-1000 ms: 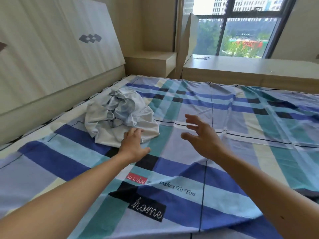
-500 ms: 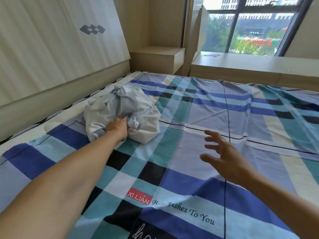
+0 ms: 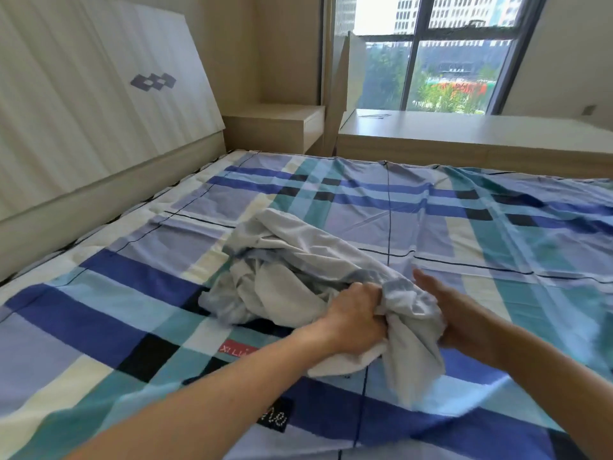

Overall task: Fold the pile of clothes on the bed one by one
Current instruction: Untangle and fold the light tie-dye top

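A: How many heaps are there?
B: One crumpled pale pile of clothes point(image 3: 292, 277), on the bed's plaid sheet point(image 3: 464, 207), just beyond its one red label point(image 3: 237, 347).
A: And the hands?
B: Two. The left hand point(image 3: 355, 320) clenches a bunched fold, right of the label. The right hand point(image 3: 464, 317) lies against that fold further right, fingers fairly straight; whether it grips cannot be told.
A: Further out?
B: One headboard point(image 3: 99, 94), one nightstand point(image 3: 275, 124) and one window point(image 3: 431, 61), all well beyond the label.
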`<state>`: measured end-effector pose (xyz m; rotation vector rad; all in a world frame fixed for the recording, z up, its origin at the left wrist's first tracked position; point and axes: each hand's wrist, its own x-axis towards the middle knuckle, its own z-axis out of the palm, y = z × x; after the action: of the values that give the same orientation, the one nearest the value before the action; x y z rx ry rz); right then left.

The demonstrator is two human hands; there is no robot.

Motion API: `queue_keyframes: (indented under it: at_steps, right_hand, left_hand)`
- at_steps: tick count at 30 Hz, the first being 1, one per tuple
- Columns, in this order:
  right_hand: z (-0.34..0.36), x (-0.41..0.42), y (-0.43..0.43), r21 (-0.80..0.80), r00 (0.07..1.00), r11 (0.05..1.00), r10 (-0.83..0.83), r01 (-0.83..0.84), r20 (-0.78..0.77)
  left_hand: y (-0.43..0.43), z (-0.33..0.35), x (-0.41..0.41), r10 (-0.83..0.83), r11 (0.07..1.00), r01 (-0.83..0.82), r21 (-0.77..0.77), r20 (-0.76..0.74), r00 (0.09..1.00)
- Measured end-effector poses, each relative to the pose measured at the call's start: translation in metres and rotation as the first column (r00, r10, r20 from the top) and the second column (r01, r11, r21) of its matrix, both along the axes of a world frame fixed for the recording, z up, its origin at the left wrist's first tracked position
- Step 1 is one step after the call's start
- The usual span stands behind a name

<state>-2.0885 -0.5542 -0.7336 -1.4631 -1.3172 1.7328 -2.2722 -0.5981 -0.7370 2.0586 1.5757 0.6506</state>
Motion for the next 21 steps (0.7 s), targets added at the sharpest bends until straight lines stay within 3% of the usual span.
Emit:
queue_keyframes:
  at_steps: [2,4,6,9,12,14,16,18,20,21]
  right_hand:
    - [0.004,0.027,-0.013,-0.057,1.000,0.998,0.012,-0.010,0.029]
    - [-0.002,0.057,-0.021,0.019,0.983,1.000,-0.006,0.003,0.183]
    - [-0.010,0.089,-0.031,0.087,0.983,0.996,-0.036,0.020,0.182]
    - [-0.020,0.128,-0.055,0.077,0.995,0.997,-0.002,-0.006,0.097]
    - [-0.037,0.149,-0.066,0.215,0.976,0.972,-0.134,0.096,0.169]
    - [-0.045,0.152,-0.072,0.300,0.952,0.942,-0.219,0.149,0.215]
    - [-0.047,0.155,-0.072,0.371,0.934,0.912,-0.271,0.173,0.231]
    - [-0.043,0.159,-0.069,0.437,0.916,0.877,-0.325,0.199,0.234]
    - [-0.036,0.167,-0.062,0.517,0.884,0.819,-0.410,0.249,0.223]
    - [-0.031,0.172,-0.059,0.549,0.867,0.784,-0.458,0.290,0.197]
  left_hand:
    - [-0.024,0.011,0.040,-0.120,0.993,0.120,0.001,-0.011,0.993]
    - [-0.044,0.017,0.066,-0.236,0.972,0.236,0.008,-0.008,0.972]
    - [-0.060,0.017,0.081,-0.315,0.949,0.315,0.032,-0.011,0.949]
    - [-0.071,0.005,0.078,-0.343,0.939,0.343,0.003,0.069,0.937]
    - [-0.072,-0.005,0.052,-0.304,0.937,0.327,-0.126,0.169,0.938]
    - [-0.067,-0.011,0.031,-0.150,0.976,0.176,-0.129,0.186,0.971]
    - [-0.054,-0.020,0.006,0.138,0.990,-0.138,-0.007,0.109,0.984]
    - [-0.040,-0.029,-0.020,0.455,0.890,-0.453,0.059,-0.036,0.890]
    - [-0.028,-0.038,-0.040,0.610,0.785,-0.613,-0.095,-0.061,0.790]
    - [-0.022,-0.043,-0.046,0.646,0.747,-0.634,-0.199,-0.005,0.763]
